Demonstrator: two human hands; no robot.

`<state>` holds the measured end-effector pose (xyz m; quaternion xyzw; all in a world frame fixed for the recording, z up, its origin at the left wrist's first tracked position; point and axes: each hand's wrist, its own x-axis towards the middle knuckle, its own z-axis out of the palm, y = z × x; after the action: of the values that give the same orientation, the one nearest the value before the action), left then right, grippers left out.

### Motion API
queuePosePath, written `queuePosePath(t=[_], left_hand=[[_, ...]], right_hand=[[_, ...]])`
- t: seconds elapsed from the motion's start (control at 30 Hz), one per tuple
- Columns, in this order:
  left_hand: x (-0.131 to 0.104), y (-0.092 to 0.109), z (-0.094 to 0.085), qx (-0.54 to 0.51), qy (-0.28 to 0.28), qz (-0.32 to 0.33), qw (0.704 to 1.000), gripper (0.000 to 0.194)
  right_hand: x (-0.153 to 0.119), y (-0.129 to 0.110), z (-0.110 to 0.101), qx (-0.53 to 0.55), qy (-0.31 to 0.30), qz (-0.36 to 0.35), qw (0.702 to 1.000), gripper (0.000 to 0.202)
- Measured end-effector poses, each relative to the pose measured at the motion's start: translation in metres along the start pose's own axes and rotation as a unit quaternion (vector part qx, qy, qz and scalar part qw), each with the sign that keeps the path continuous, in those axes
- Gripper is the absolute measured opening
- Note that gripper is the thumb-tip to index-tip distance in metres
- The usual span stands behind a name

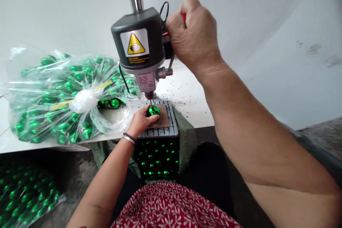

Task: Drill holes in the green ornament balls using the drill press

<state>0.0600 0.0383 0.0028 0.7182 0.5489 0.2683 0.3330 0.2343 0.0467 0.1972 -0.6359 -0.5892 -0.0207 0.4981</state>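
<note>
A small drill press [139,42] with a warning sticker stands on the white table. Its thin bit comes down onto a shiny green ball [154,110]. My left hand [141,118] grips that ball between thumb and fingers over a brown board [164,115] on the press's grey base [173,121]. My right hand [193,34] is raised beside the motor housing, its fingers closed round the red-tipped feed lever [172,60]. Most of the lever's grip is hidden in that hand.
Clear plastic bags of green balls [61,96] lie on the table [192,96] at the left. Dark shavings are scattered right of the press. Below are an open sack of green balls [156,160] and another bag [24,188] at lower left.
</note>
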Motion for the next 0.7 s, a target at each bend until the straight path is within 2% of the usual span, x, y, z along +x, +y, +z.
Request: queuePosePath(t=[0.1, 0.2, 0.33, 0.5, 0.7], left_hand=[[-0.001, -0.001, 0.001, -0.013, 0.001, -0.007, 1.000, 0.058], [-0.002, -0.001, 0.001, -0.025, -0.010, -0.007, 1.000, 0.053], [-0.002, -0.003, 0.001, -0.036, -0.017, 0.007, 0.999, 0.046], [-0.001, -0.007, 0.003, -0.042, -0.012, 0.009, 0.999, 0.047], [-0.001, -0.007, 0.004, -0.039, -0.010, 0.015, 0.999, 0.051]], right_hand=[[-0.005, -0.001, -0.001, 0.010, 0.005, -0.001, 1.000, 0.027], [-0.015, -0.002, -0.003, 0.032, 0.026, -0.012, 0.999, 0.024], [-0.037, 0.002, -0.006, 0.039, 0.059, -0.051, 0.996, 0.022], [-0.067, 0.011, -0.007, 0.034, 0.104, -0.102, 0.989, 0.015], [-0.095, 0.016, -0.005, 0.001, 0.111, -0.067, 0.992, 0.010]])
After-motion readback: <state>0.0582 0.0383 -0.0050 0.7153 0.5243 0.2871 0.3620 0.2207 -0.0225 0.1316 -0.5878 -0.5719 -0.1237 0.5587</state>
